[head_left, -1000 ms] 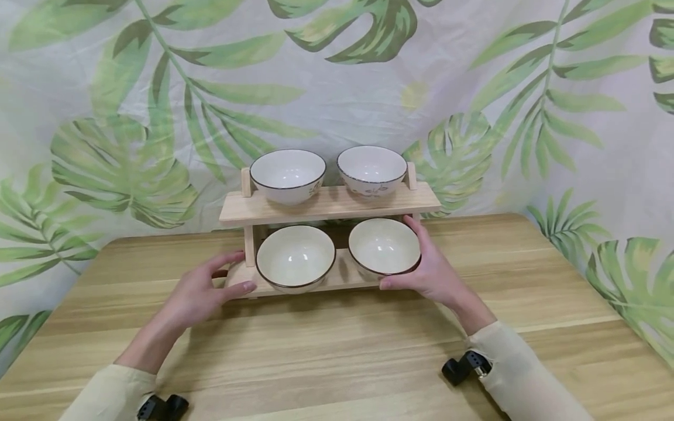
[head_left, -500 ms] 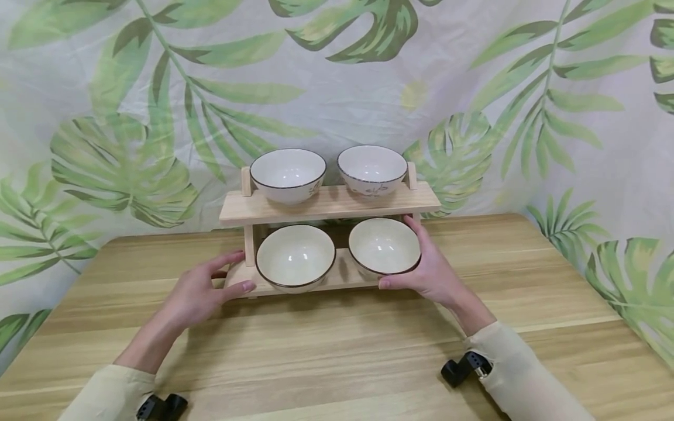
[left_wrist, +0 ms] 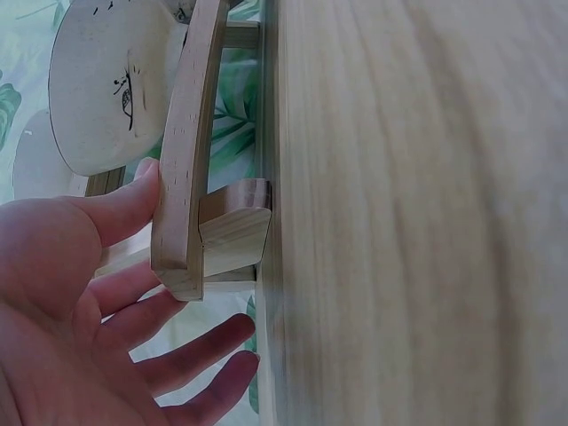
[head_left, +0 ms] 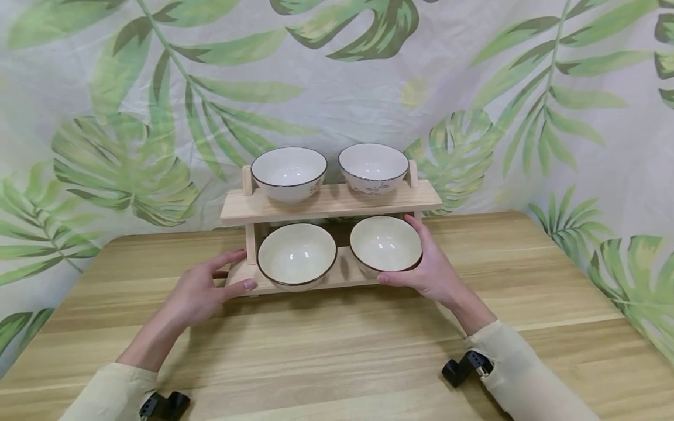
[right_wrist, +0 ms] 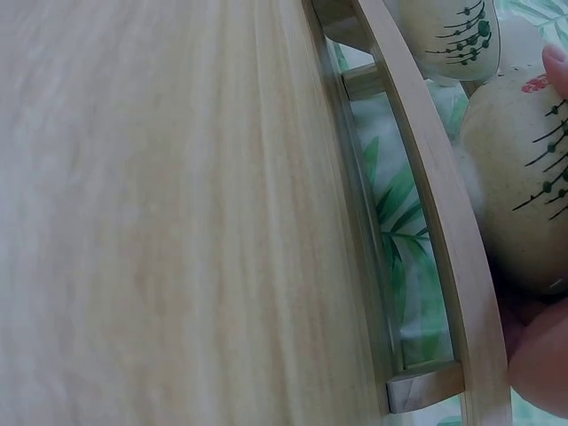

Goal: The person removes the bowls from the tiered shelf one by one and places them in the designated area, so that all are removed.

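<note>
A two-tier pale wooden rack (head_left: 329,202) stands on the table and bears bowls on both boards. My right hand (head_left: 432,268) holds the cream bowl (head_left: 385,242) at the lower right, thumb at its front and fingers round its far side. Next to it on the lower board sits another dark-rimmed cream bowl (head_left: 296,254). At the rack's left end, my left hand (head_left: 197,292) grips the lower board, with the thumb on top and fingertips by the side post. In the right wrist view, the held bowl (right_wrist: 506,177) shows a painted branch; most of that hand is cut off.
On the upper board stand two white bowls, one at the left (head_left: 289,166) and one at the right (head_left: 374,164). Behind the wooden table (head_left: 337,356) hangs a leaf-patterned cloth (head_left: 347,99), close to the rack's back.
</note>
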A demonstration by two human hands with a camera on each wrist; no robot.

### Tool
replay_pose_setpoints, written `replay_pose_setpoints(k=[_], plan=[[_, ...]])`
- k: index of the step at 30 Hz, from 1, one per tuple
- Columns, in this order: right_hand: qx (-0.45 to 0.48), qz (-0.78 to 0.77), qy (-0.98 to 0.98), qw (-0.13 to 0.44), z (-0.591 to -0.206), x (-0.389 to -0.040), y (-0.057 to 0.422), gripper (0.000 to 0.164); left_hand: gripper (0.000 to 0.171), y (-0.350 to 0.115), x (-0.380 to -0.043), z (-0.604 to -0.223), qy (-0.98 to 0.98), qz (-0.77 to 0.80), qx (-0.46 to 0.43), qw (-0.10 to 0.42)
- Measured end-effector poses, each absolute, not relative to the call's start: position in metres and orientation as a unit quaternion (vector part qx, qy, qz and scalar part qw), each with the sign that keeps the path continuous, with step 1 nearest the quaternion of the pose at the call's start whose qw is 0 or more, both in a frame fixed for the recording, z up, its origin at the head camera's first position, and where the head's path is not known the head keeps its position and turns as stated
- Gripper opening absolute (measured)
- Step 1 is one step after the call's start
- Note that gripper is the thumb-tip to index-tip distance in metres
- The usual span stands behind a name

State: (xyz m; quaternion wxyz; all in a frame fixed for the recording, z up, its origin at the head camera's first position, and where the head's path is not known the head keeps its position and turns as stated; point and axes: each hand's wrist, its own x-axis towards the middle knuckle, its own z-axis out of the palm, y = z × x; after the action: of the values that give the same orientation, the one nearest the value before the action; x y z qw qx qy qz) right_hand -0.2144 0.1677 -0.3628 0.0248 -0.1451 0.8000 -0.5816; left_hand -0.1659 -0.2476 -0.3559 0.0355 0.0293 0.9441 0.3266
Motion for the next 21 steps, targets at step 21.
replay_pose_setpoints(k=[21], plan=[[-0.160,-0.574,0.803,0.020,-0.365,-0.214,0.179,0.122,0.082,-0.248,-0.166,-0.357,0.942,0.334,0.034,0.034]])
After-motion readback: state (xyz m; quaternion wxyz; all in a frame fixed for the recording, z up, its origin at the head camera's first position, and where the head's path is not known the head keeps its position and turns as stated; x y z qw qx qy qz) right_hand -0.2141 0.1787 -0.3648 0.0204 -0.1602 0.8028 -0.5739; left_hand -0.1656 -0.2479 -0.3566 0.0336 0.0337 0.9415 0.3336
